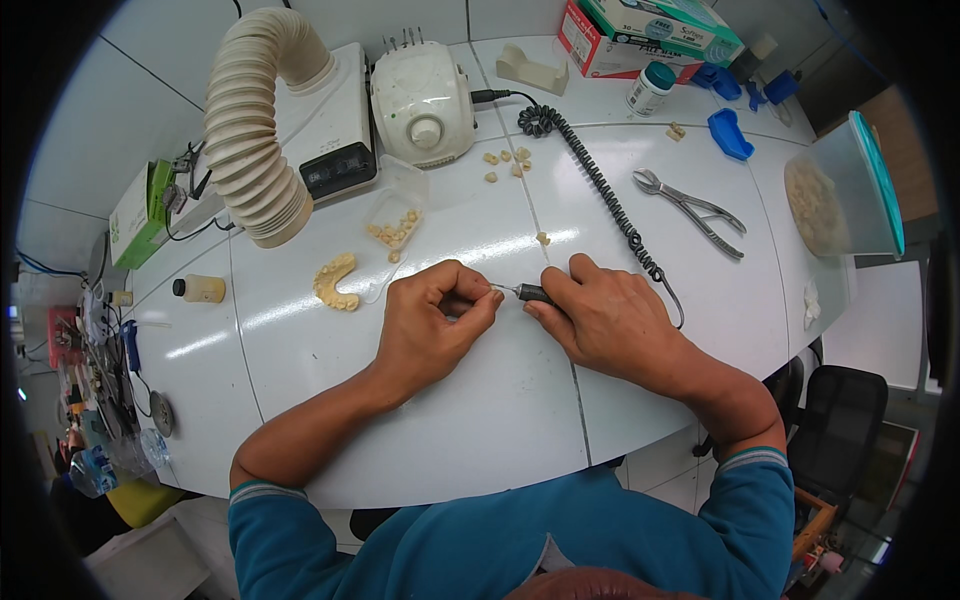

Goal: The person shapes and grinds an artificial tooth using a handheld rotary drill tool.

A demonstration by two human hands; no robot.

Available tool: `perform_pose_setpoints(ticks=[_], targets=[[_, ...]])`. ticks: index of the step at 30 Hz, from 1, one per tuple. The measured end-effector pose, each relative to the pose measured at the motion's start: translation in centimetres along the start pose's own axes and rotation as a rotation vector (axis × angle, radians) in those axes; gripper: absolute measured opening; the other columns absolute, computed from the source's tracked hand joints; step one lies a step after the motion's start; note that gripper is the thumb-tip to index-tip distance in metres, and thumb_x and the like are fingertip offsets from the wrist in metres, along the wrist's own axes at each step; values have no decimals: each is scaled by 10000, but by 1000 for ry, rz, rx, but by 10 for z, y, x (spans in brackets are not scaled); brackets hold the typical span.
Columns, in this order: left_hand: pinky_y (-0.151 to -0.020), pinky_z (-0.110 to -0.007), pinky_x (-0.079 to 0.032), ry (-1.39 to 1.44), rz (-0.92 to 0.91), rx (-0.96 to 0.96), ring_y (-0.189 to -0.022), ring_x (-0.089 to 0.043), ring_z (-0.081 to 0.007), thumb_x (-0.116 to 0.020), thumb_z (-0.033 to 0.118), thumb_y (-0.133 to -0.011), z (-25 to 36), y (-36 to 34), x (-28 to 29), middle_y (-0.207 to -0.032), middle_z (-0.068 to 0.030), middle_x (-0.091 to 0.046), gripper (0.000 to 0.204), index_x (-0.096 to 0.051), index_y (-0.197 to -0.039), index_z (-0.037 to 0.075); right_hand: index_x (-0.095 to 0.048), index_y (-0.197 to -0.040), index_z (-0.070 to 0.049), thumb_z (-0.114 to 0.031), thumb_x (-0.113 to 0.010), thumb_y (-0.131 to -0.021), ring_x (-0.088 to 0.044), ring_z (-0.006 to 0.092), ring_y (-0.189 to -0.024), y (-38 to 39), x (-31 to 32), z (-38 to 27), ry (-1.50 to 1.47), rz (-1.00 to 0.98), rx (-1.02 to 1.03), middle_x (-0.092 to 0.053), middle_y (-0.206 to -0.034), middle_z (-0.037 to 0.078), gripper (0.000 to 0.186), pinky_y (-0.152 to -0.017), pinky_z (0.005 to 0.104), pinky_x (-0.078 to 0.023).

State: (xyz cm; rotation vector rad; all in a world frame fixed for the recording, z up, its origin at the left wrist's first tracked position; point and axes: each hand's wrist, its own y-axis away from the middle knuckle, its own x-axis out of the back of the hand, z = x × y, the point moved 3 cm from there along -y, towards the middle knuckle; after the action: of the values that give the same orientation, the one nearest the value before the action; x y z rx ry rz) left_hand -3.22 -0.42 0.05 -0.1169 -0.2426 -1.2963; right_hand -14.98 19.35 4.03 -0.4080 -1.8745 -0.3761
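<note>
White counter (480, 430) with dark seams, curved by the lens, set against a pale wall (400, 18). Your right hand (610, 312) is closed around a dark handpiece (536, 293), whose thin metal bit (507, 289) points left toward your other hand. Your left hand (432, 312) has thumb and forefinger brought together at the bit; whether they pinch a small piece, you cannot tell at this scale. Handpiece and both hands lie over the middle of the counter.

Left of your left hand: a cream arch-shaped cast (336, 282); just beyond it, a clear box (410, 190) containing small tooth-like pieces (397, 230). Far left: a ribbed hose (248, 130), arching down. Far centre: a white control unit (424, 115), from which a coiled black cord (590, 165) runs nearer and to the right, passing beside your right hand. Right: metal pliers (690, 208), handles spread; beyond them, a blue tray (731, 136).
</note>
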Motion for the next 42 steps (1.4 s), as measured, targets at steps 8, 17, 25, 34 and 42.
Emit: perform_pose_setpoints(ticks=[8,17,25,34,42], targets=[[-782,-238,-609,10,6,-9,-882,-737,-86,-830,67,-1023,0,0,0,-1030,-89,-811,106,-782,-1015,-27,-709,-1057,-45,-414,-708,-1121,-758,379,-681,0,1,0,4,9,3,-679,-860,184,375,-580,488,-594],[-778,-239,-613,-7,8,-18,-880,-742,-90,-831,71,-1021,0,0,1,-1032,-92,-812,113,-785,-1016,-32,-710,-1059,-43,-415,-711,-1116,-760,382,-689,-1,0,0,4,7,-2,-681,-861,184,376,-593,489,-601],[-787,-241,-616,14,7,-5,-898,-744,-88,-832,73,-1024,-2,1,1,-1044,-93,-812,112,-784,-1020,-28,-703,-1053,-45,-419,-704,-1121,-763,381,-692,0,1,0,8,-2,3,-681,-861,187,380,-597,493,-603],[-870,-262,-640,35,8,-30,-981,-765,-120,-801,38,-1053,-2,1,2,-1136,-122,-799,113,-751,-1114,-43,-707,-1066,-39,-417,-697,-1124,-745,391,-705,0,1,6,-60,23,-26,-681,-859,175,382,-628,510,-591],[-1021,-329,-663,358,-34,121,-1146,-797,-222,-703,-19,-1114,-6,1,3,-1217,-183,-781,254,-619,-1344,-85,-698,-1076,-33,-381,-695,-1126,-694,397,-672,2,5,16,-197,50,-15,-674,-856,165,351,-621,526,-562]])
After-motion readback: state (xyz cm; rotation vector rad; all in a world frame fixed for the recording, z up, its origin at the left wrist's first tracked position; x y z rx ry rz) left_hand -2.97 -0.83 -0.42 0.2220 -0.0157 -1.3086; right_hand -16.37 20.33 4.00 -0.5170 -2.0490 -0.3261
